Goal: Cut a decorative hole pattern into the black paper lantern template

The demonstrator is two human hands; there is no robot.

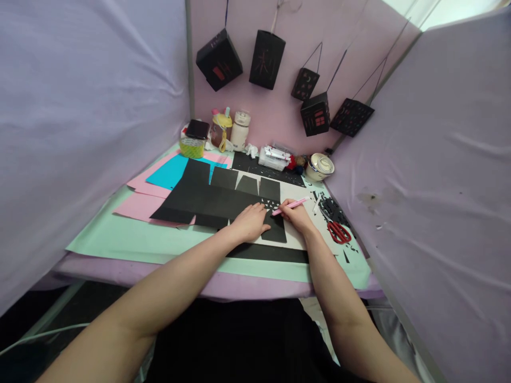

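Black card [223, 201] lies mid-worktop [131, 243], its broad part toward ten o'clock from our left hand [251, 222]. Looks light, fairly stiff, likely fragile around small cut-outs [271, 204]; we'd take hold by solid outer edges. Our left fingers lie flat on it; right hand [296, 215] pinches pen-like tool [294, 204]. Scissors [339, 233] near four o'clock from right hand.

A smooth, matt finish is shown by the black card [199, 202] and, at the left, by the pink paper [138, 206] and blue paper [164, 171]. Creased cloth [99, 106] is hung at left and right. Smooth plastic is seen in the pink pen [294, 204] and red scissor handles [334, 234].
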